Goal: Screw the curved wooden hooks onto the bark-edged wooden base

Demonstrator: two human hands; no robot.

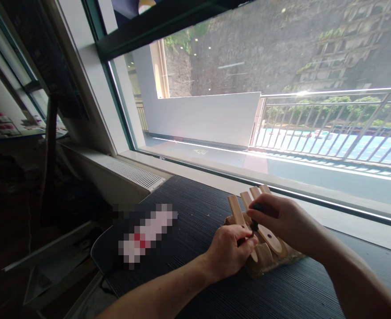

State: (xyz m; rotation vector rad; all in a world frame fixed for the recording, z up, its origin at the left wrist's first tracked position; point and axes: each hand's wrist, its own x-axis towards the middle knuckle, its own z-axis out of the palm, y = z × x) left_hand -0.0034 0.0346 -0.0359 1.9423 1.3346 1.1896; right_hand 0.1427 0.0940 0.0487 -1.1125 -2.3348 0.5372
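Observation:
My right hand (275, 210) is closed round a short dark-handled tool (254, 221), which points downward. Just beside its lower end, my left hand (230, 248) has thumb and fingers pinched together; what they hold is too small or hidden to make out. Under my hands lie several flat pale wooden pieces with rounded ends. One wooden piece (236, 210) passes beneath my left fingers, and another (271, 241), with a dark hole, is below my right hand. They rest on a brown, rough-edged pad (265, 268), partly covered by my hands.
The dark ribbed table (195, 212) stands against a large window with a pale sill (209, 184). A blurred-out pinkish-white and red item (145, 235) lies on the table's left. Left of the table are a vented ledge (132, 170) and a metal-edged frame (56, 252) lower down.

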